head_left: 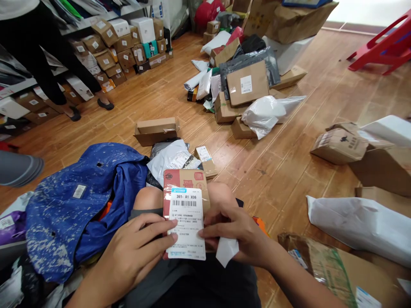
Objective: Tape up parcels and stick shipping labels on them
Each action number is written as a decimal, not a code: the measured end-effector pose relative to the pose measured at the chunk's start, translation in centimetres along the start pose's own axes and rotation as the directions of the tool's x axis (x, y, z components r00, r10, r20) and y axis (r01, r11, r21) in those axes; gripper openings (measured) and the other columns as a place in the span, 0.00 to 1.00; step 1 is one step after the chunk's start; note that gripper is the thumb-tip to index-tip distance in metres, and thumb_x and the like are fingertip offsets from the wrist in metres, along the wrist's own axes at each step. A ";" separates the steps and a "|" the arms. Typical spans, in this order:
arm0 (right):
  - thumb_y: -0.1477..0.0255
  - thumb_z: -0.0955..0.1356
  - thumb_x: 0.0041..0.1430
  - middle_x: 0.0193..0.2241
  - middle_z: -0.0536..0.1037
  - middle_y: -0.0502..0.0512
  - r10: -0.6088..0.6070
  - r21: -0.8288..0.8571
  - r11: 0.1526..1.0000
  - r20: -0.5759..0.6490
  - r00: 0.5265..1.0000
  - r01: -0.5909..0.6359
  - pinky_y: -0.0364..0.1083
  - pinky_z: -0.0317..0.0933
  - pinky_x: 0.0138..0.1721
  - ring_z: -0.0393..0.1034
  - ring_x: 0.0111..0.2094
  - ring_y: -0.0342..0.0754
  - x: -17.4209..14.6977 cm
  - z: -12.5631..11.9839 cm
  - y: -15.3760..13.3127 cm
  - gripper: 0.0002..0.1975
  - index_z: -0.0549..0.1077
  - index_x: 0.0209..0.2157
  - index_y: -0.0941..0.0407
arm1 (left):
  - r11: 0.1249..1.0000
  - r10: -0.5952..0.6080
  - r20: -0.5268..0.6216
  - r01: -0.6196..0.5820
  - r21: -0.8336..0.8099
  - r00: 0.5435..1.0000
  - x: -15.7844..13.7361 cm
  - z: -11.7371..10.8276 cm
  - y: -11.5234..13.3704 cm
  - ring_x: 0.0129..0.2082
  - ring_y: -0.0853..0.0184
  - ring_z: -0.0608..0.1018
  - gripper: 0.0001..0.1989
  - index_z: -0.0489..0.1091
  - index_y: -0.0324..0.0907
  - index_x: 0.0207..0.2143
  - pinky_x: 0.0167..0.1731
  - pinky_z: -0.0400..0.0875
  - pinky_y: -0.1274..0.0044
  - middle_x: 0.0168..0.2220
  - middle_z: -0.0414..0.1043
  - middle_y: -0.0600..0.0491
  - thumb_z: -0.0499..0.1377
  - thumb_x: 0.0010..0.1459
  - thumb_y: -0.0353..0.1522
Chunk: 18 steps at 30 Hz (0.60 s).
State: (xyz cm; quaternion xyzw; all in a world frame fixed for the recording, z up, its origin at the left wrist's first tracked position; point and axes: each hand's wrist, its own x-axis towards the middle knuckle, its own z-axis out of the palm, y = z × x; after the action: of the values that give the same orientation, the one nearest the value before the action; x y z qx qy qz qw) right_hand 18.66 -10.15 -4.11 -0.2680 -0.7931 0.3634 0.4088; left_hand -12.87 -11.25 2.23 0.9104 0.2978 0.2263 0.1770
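Label (187, 216) reading "361- A1 X06" lies over the red-and-brown box (186, 176) before me; my left hand (131, 244) touches its left edge, grip unclear; my right hand (239, 229) grips a white slip (227, 250).

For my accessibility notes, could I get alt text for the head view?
A person's left hand and right hand touch a printed label over a red-and-brown box, a white paper scrap by the right one. A speckled blue sack lies to the left; parcels are scattered across the wooden floor.
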 end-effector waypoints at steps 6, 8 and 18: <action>0.74 0.76 0.68 0.41 0.78 0.54 0.002 -0.008 1.000 -0.004 1.000 -0.002 0.43 0.72 0.35 0.77 0.37 0.45 -0.5 0.2 -0.6 0.11 0.83 0.51 0.51 | 0.995 0.041 -0.008 -0.041 0.086 0.999 -0.8 0.4 -0.3 0.54 0.55 0.79 0.17 0.78 0.38 0.59 0.47 0.82 0.67 0.59 0.80 0.42 0.59 0.72 0.23; 0.75 0.76 0.68 0.41 0.78 0.54 0.009 0.011 1.000 -0.004 1.000 -0.009 0.43 0.72 0.37 0.78 0.38 0.45 -0.5 0.3 -0.8 0.11 0.83 0.51 0.52 | 0.995 0.047 -0.009 -0.046 0.090 0.999 -1.0 0.5 -0.4 0.55 0.55 0.78 0.17 0.77 0.37 0.60 0.48 0.81 0.67 0.59 0.80 0.41 0.59 0.73 0.23; 0.66 0.71 0.73 0.41 0.79 0.56 0.446 -0.031 0.885 -0.231 0.865 -0.465 0.52 0.68 0.44 0.76 0.42 0.53 3.5 -1.3 0.1 0.06 0.80 0.45 0.53 | 0.997 0.045 -0.032 -0.043 0.057 0.998 -0.2 0.6 0.0 0.53 0.59 0.79 0.14 0.79 0.39 0.56 0.47 0.80 0.69 0.57 0.82 0.45 0.56 0.75 0.24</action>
State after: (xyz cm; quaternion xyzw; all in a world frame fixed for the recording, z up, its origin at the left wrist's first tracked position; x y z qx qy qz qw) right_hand 17.93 -7.12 -2.13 -0.5031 -0.6726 0.3836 0.3838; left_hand -12.69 -11.49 1.65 0.9174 0.2870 0.2370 0.1412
